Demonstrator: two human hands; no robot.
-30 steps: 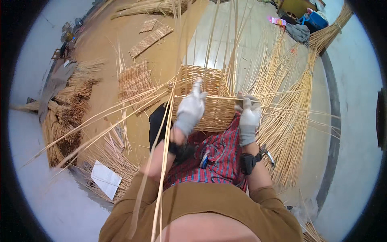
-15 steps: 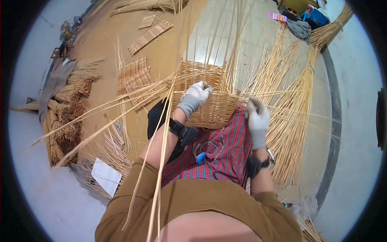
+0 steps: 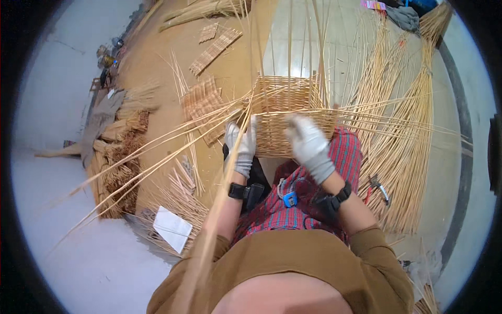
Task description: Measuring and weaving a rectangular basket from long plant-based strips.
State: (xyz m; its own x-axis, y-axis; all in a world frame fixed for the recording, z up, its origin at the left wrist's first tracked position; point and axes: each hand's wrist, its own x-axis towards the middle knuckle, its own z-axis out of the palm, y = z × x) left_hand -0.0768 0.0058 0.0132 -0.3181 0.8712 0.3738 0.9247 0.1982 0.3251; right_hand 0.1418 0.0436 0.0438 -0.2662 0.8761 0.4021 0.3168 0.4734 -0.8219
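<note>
A woven wicker basket (image 3: 274, 136) with long upright stakes and long loose side strands (image 3: 157, 162) rests at my knees, over red checked cloth (image 3: 348, 152). My left gloved hand (image 3: 244, 152) grips the basket's left corner, partly behind those strands. Against the front weave is my right gloved hand (image 3: 308, 144), fingers bent and blurred by motion; what they hold, if anything, is unclear. On the cloth between my forearms lies a blue tape measure (image 3: 290, 199).
Reed bundles lie at left (image 3: 104, 167) and right (image 3: 397, 178). Pliers (image 3: 381, 191) sit beside my right forearm. Woven panels (image 3: 201, 102) lie on the floor beyond the left hand. A white sheet (image 3: 171, 227) lies lower left, near the pale left wall (image 3: 47, 199).
My left hand has moved from the front rim to the left corner. My right hand has moved leftward from the right corner onto the front weave. The basket appears shifted rightward and upward in view.
</note>
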